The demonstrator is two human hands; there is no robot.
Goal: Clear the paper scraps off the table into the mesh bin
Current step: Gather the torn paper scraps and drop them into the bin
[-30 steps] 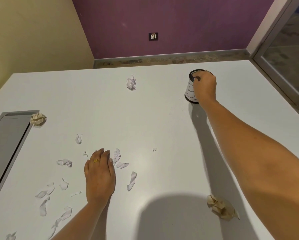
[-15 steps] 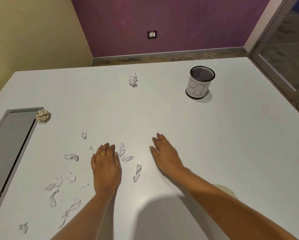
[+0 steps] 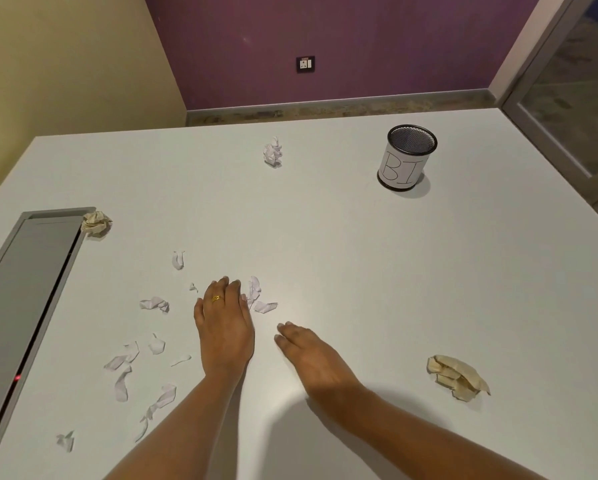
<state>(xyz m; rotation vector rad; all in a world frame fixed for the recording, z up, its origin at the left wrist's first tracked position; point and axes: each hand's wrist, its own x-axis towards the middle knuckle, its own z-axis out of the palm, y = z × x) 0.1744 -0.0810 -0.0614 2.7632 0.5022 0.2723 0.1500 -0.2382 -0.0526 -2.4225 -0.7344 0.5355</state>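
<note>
The black mesh bin [image 3: 408, 157], wrapped in a white label, stands upright at the table's far right. Several torn white scraps [image 3: 124, 358] lie scattered at the near left. Two more scraps [image 3: 257, 299] sit just right of my left hand's fingertips. My left hand [image 3: 224, 327], wearing a gold ring, lies flat on the table with fingers straight. My right hand [image 3: 304, 351] rests palm down beside it, fingers extended, nothing visibly held. A white crumpled ball [image 3: 273, 152] lies far centre, and tan crumpled balls lie at the left [image 3: 96, 223] and near right [image 3: 456, 375].
The white table [image 3: 359, 271] fills the view. A grey recessed panel [image 3: 31, 289] with a small red light is set into its left side. A glass door frame [image 3: 550, 116] runs past the table's right edge.
My right hand let go of the bin's rim, came back across the table and now lies beside my left hand, over where a scrap lay. My left hand stayed put.
</note>
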